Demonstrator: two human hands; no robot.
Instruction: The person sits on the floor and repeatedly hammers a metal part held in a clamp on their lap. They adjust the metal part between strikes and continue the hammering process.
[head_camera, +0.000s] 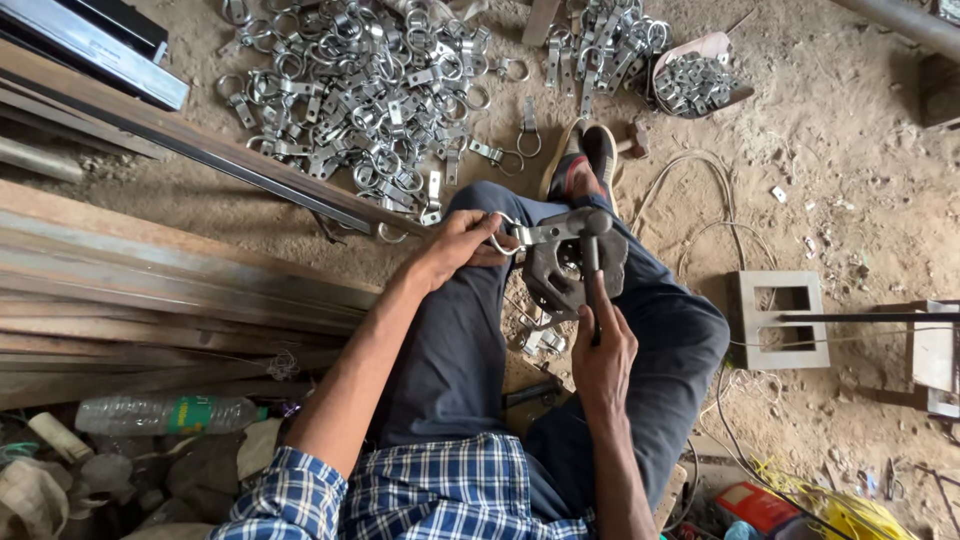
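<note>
A flat grey metal clamp strap with a ring at its end (528, 235) is pinched between the fingers of the left hand (455, 250), closed around the ring end. The strap is laid across the top of a dark, rounded iron block (560, 275), which is rested on the lap against the dark blue trousers (460, 350). A hammer with a dark handle and a grey steel head (592, 262) is gripped in the right hand (603, 360), fingers clenched around the handle, and its head is set just at the strap's free end over the block. Beyond the knees, a wide heap of like grey metal ring clamps (370, 90) is spread over the sandy ground (830, 170). Long rusty steel bars (150, 280) are stacked to the left, and a clear plastic bottle (165, 413) is lain beside them.
</note>
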